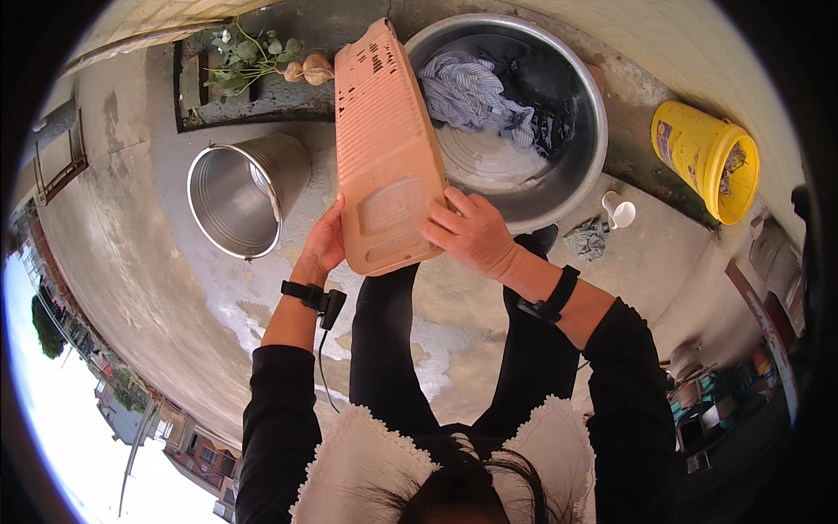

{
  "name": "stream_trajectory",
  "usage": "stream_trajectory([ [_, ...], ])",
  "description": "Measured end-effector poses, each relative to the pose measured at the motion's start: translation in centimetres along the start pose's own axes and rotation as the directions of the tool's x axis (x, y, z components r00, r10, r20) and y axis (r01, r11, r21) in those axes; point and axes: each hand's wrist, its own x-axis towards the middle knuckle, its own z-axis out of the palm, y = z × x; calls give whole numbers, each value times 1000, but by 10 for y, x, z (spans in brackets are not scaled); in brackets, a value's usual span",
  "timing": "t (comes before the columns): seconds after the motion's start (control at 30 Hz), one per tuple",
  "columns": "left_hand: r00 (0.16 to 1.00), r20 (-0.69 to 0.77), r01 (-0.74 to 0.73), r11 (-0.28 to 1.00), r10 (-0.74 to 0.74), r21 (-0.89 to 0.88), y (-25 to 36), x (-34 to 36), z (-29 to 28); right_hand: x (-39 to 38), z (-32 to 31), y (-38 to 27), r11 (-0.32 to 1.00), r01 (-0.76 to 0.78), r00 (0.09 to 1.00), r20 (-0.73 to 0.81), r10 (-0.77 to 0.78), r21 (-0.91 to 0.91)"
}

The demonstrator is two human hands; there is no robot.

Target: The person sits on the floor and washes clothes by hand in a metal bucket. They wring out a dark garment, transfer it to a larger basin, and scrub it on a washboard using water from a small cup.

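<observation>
Between my two hands is an orange plastic washboard (384, 148), its ribbed face up and its far end leaning past the left rim of a big metal basin (596, 131). My left hand (326, 237) grips the washboard's near left edge. On its near right edge my right hand (471, 229) is closed, fingers over the top face. Inside the basin lie a striped grey-and-white cloth (471, 92) and dark wet cloth (546, 74), with some water around them. Part of the basin's left side is hidden behind the washboard.
A metal bucket (292, 170) lies tipped on the left. To the right are a tilted yellow bucket (694, 144), a white cup (620, 212) and a crumpled grey cloth (587, 238). A leafy plant (253, 61) and round tan gourds (316, 69) sit at the far left.
</observation>
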Motion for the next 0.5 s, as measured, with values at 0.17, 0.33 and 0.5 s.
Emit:
stream_trajectory([
  [0.17,943,-330,88,987,-39,136,-72,50,27,-117,-14,46,911,-262,965,81,250,318],
  [0.33,902,-417,13,957,113,289,-83,67,18,-304,-47,126,722,-683,699,389,601,111],
  [0.5,878,-393,-58,875,274,481,-53,57,7,-504,-12,164,220,-951,85,501,861,-216],
])
